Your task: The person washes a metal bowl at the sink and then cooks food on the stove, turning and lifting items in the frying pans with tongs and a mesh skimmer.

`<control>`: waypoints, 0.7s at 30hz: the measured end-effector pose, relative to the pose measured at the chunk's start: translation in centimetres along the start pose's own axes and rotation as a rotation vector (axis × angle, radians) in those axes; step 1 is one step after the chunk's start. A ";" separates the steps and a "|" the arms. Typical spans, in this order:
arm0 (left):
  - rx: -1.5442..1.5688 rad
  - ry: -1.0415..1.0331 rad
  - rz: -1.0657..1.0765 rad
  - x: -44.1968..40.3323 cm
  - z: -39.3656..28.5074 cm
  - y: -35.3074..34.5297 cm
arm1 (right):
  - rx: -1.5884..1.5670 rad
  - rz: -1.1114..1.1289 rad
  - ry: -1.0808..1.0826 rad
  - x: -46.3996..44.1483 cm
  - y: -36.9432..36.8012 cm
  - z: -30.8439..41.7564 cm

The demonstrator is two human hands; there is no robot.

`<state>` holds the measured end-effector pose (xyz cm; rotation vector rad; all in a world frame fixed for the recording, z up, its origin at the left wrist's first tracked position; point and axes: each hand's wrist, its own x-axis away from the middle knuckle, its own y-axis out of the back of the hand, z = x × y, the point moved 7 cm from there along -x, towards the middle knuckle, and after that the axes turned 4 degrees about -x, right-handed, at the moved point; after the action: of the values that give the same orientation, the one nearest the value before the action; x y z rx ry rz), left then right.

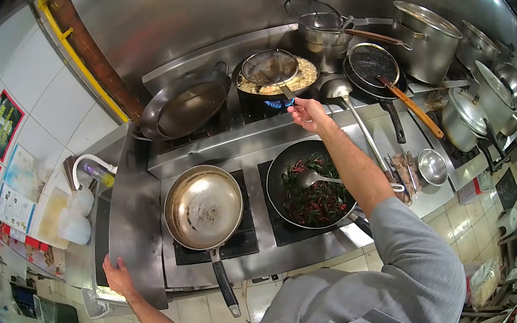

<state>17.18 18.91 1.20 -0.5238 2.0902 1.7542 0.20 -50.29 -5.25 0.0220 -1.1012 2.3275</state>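
My right hand (308, 114) is closed round the handle of a wire-mesh strainer (269, 66). The strainer's round bowl is over a dark pan with pale frying food (305, 75), where a blue flame (278, 103) burns underneath. Whether the mesh touches the food I cannot tell. Nearer to me, below my right forearm, a black frying pan (275, 202) contains dark green leaves and red chillies (316, 203), with a ladle (308, 178) resting in it. At the far left my left hand (117, 276) lies with fingers spread against the edge of the steel counter (130, 237).
A light metal frying pan (204, 206) sits on the front-left burner, its handle pointing toward me. Behind it stands a large dark wok (189, 108). To the right are a long ladle (358, 125), a second strainer (373, 63), a small metal bowl (432, 166) and tall pots (427, 41).
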 end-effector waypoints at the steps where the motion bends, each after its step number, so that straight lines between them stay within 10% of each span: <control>1: 0.001 0.000 0.002 0.0 0.1 -0.1 | 0.001 -0.001 0.000 0.2 -0.1 0.1; 21: 0.043 0.011 -0.074 0.5 0.3 0.2 | 0.217 -0.348 0.438 20.2 3.2 0.4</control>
<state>16.64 19.21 1.07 -0.5923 2.0840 1.6658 -18.53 -42.53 -2.38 -0.1911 -0.5741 1.9963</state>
